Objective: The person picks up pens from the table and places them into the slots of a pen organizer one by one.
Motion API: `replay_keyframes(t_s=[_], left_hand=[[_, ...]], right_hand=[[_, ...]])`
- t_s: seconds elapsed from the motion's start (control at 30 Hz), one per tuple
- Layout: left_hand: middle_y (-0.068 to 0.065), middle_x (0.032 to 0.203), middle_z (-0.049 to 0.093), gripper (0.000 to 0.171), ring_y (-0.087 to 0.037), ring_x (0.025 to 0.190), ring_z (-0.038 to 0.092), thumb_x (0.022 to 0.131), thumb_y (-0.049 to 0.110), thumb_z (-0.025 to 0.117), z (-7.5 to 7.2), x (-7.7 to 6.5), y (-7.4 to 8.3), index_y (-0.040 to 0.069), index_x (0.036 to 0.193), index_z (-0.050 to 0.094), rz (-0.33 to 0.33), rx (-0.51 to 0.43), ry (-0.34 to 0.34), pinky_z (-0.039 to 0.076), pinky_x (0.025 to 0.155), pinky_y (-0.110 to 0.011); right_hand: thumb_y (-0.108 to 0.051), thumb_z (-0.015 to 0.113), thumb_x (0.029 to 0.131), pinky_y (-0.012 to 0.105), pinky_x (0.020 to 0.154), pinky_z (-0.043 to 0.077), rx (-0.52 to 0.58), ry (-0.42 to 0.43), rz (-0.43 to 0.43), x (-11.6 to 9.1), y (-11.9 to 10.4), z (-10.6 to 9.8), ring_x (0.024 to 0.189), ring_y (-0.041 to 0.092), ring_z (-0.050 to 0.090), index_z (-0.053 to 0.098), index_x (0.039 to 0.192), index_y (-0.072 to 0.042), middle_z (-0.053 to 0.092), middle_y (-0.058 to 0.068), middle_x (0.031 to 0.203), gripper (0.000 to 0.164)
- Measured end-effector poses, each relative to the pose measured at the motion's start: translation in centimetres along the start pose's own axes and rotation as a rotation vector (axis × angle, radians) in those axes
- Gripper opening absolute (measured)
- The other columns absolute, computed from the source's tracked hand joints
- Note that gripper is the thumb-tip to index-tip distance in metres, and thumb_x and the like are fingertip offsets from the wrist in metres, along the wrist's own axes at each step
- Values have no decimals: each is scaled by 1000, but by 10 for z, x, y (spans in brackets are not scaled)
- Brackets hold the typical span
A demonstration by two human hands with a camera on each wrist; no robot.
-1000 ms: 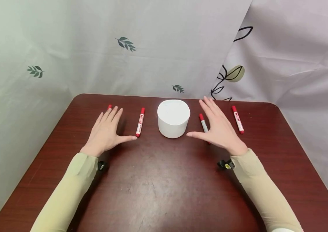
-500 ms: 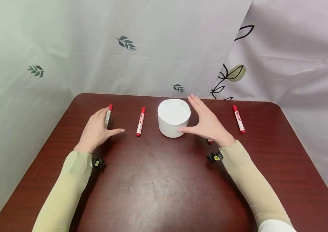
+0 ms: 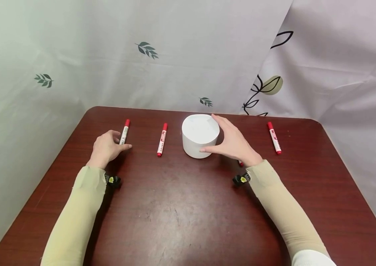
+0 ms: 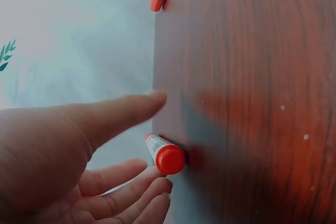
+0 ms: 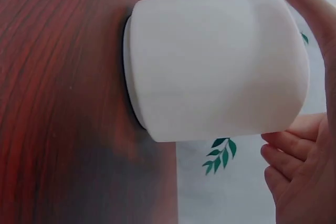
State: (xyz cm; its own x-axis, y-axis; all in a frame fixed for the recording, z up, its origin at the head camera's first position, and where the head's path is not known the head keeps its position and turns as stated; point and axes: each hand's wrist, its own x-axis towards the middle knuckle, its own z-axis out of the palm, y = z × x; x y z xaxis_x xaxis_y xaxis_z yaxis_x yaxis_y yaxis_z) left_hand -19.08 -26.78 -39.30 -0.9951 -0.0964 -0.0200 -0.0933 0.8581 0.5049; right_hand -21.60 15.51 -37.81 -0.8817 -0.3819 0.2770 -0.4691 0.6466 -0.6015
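My left hand (image 3: 105, 149) is low at the left, its thumb and fingers spread on either side of a red-capped white marker (image 3: 125, 132). In the left wrist view, the thumb stands apart from this marker (image 4: 167, 153), while fingertips lie right beside its red end. A white, round-cornered container (image 3: 198, 149) stands upright near the back of the table. Around its right side is my right hand (image 3: 234, 144), thumb before it and fingers behind. The right wrist view shows fingertips at one side of the container (image 5: 220, 66) and a small gap at the thumb.
Another red-capped marker (image 3: 162, 140) lies left of the container. A marker's red end (image 3: 241, 163) shows from under the right hand, and a further marker (image 3: 274, 138) lies farther right. A leaf-patterned curtain (image 3: 174, 81) hangs behind the dark red table (image 3: 181, 210).
My left hand has shifted left and lowered around the leftmost marker, its fingers bending. My right hand has moved left from above a marker to surround the container. The container stays put.
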Motion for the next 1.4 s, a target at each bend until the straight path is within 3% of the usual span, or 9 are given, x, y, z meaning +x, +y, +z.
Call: replay_keyframes(t_s=[0.3, 0.67, 0.97, 1.23, 1.4], left_hand=[[-23, 97, 69, 46, -35, 83, 61, 91, 18, 77, 2, -1, -2, -9, 123, 58, -57, -8, -37, 51, 72, -46], [-18, 93, 69, 31, -34, 83, 58, 95, 17, 70, 2, -1, -2, -8, 114, 69, -49, 2, 24, 47, 68, -41], [-23, 99, 69, 30, -39, 90, 59, 99, 16, 62, -2, -4, 4, -7, 117, 69, 18, -83, 225, 46, 77, -48], [-18, 99, 70, 27, -32, 88, 64, 101, 19, 64, -10, -8, 25, 0, 118, 73, 123, -211, 399, 44, 71, -36], [-12, 103, 71, 27, -22, 90, 67, 99, 20, 68, -14, -8, 40, 6, 121, 73, 183, -329, 510, 47, 73, -21]], right_hand=[[-58, 87, 73, 46, 110, 41, 65, 42, 28, 1, 3, 5, 136, 18, 43, 42, 156, -15, 47, 0, 150, 104], [-56, 89, 72, 50, 110, 40, 91, 44, 52, 1, 1, 5, 136, 22, 44, 44, 155, -13, 49, 2, 149, 104], [-56, 90, 71, 49, 110, 40, 102, 43, 67, 2, 3, 5, 136, 20, 43, 45, 155, -15, 48, 1, 150, 104], [-56, 90, 70, 50, 110, 40, 115, 40, 77, 2, 4, 5, 137, 20, 43, 44, 156, -20, 48, 2, 150, 104], [-56, 91, 69, 49, 111, 40, 121, 38, 86, 2, 4, 5, 137, 19, 43, 44, 156, -22, 48, 1, 150, 104]])
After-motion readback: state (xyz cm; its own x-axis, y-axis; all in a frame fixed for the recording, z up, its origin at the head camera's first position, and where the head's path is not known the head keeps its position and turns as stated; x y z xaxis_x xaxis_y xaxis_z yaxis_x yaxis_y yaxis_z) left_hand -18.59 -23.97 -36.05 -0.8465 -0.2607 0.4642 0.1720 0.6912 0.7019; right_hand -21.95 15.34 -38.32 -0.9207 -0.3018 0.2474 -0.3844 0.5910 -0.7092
